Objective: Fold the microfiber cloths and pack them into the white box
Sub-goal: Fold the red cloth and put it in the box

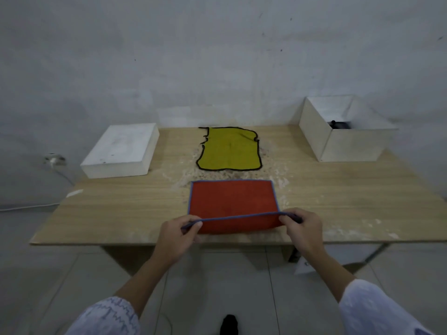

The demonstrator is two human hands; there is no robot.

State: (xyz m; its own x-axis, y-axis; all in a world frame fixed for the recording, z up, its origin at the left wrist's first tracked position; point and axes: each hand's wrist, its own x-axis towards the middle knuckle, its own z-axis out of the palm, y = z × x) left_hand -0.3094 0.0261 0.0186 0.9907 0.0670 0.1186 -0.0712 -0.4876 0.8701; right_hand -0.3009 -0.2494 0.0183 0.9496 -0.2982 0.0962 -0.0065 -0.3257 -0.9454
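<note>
Both hands are pinching the near corners of the orange cloth (pixel 232 201) at lower centre, left hand (pixel 180 234) on the left corner and right hand (pixel 303 228) on the right, lifting its blue-trimmed front hem taut off the wooden table (pixel 121 209). If one pinch slips or the pull goes uneven, I'd expect this soft, limp, napped microfiber to sag and fold over crooked. The rumpled yellow cloth (pixel 229 148) with dark piping waits at centre, the open white box (pixel 338 131) sits rigid and square at upper right, and a closed white block (pixel 121 151) lies at left.
</note>
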